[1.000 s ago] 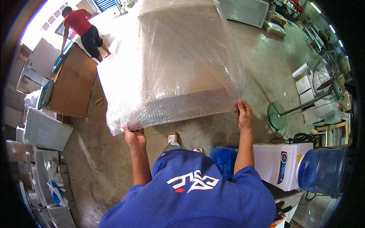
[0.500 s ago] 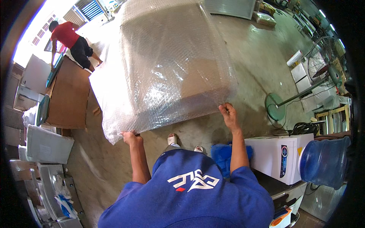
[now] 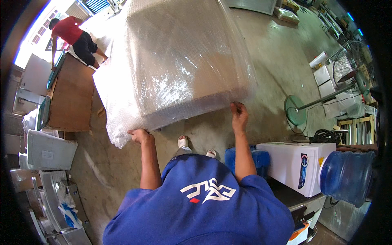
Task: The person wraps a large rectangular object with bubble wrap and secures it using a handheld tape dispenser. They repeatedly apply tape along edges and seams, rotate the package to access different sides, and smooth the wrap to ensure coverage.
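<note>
The left grip (image 3: 141,136) is closed on a bunched corner of clear bubble wrap (image 3: 117,128), thumb and fingers pinching the gathered plastic. The right grip (image 3: 239,116) has its fingertips drawn together at the near edge of the same sheet, toward its right-hand corner, pinching the film there. The forearms reach forward, well apart, from a blue shirt (image 3: 196,204) with a white and red print on it.

Just beside the right forearm sits a blue container (image 3: 255,159), and right of that a white boxy appliance (image 3: 286,165) with a large clear-blue bottle (image 3: 347,177) at its outer end. A dark-topped bench (image 3: 281,194) shows beside the right shoulder. Ahead of the shirt, two feet in pale sandals (image 3: 182,142) stand on the concrete floor (image 3: 171,151).

Beyond the hands, straight ahead, is a large brown boxy item (image 3: 212,77), seen through the bubble wrap; bright reflections streak the film, and its left side is washed out by glare. Left of it stand a pale bin (image 3: 53,151) and a brown cabinet (image 3: 71,98). To the right is a fan (image 3: 349,67) on a round green base.

Farther off, at upper left, a co-worker (image 3: 71,32) in a red top and dark shorts leans over the cabinet, one hand at its edge. At upper right lies a plastic-wrapped packet (image 3: 286,15).
</note>
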`<state>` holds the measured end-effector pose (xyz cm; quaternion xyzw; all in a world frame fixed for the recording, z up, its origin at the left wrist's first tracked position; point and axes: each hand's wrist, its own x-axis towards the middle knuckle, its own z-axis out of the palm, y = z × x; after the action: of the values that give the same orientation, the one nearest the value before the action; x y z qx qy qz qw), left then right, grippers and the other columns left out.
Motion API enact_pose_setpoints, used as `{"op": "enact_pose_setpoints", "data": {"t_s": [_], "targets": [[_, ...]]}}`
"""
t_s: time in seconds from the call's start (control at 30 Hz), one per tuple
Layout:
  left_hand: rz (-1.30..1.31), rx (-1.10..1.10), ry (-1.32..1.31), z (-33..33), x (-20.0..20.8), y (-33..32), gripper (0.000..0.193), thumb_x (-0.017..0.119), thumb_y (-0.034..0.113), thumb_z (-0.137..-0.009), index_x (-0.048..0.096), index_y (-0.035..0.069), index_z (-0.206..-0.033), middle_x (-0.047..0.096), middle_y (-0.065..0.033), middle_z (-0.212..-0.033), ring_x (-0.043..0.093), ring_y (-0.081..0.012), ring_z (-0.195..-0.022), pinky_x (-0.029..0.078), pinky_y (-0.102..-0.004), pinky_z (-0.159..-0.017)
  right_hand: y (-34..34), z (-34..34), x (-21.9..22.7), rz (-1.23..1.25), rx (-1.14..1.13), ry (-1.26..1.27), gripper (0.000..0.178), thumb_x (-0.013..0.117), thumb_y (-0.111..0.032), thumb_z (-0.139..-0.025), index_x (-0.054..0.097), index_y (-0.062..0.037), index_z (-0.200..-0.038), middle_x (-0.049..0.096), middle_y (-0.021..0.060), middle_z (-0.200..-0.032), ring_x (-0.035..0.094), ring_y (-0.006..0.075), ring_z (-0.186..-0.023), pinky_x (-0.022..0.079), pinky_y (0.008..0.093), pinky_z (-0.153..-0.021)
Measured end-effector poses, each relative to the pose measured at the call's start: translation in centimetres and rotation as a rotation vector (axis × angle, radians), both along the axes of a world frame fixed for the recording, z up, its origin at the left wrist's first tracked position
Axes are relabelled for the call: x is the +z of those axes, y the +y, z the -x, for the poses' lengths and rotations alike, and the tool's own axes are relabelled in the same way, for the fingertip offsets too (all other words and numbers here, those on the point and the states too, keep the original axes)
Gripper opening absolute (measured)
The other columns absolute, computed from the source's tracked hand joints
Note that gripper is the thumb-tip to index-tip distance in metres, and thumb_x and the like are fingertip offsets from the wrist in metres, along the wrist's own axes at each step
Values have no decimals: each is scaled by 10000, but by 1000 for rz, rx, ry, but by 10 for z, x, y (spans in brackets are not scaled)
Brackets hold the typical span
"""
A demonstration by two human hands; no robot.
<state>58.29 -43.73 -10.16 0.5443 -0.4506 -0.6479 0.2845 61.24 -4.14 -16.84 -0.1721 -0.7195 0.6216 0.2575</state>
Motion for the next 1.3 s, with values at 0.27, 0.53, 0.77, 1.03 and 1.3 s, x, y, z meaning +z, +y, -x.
{"op": "enact_pose_setpoints", "data": {"t_s": [0.27,0.53,0.77,1.03,1.3], "targets": [[207,-72,-110,-8,0,2,729,324,545,-1080,533,-107,-1331,639,-204,-1269,674,-360,-1000,584,-469,-741,-33,18,12,267,-128,100,227,825,-161,-872,677,-11,-955,706,37,-903,625,139,-824,513,306,-792],[856,-346,-77,-92,18,11,581,607,465,-992,475,5,-1321,510,-213,-1344,533,-313,-1257,448,-479,-1003,-28,22,-1,251,-67,143,275,845,-238,-862,672,-30,-912,642,-4,-814,539,120,-735,472,299,-713],[2361,-1088,103,4,27,-28,609,709,452,-932,516,204,-1453,319,-143,-1634,263,-345,-1526,248,-526,-1204,6,18,-10,185,68,59,289,829,-251,-875,730,3,-971,739,77,-894,650,164,-816,520,323,-776],[2483,-947,308,17,-11,-47,658,709,484,-926,481,201,-1475,362,-123,-1607,269,-349,-1515,189,-568,-1222,14,12,31,17,21,-192,337,857,-260,-834,742,34,-953,763,115,-906,696,214,-826,534,348,-787],[2284,-1095,35,-11,12,-17,638,732,282,-916,453,143,-1473,310,-217,-1600,257,-410,-1506,177,-571,-1207,-18,29,-17,126,-306,-48,585,941,-345,-710,508,-43,-960,539,62,-784,534,242,-744,476,392,-715]]}}
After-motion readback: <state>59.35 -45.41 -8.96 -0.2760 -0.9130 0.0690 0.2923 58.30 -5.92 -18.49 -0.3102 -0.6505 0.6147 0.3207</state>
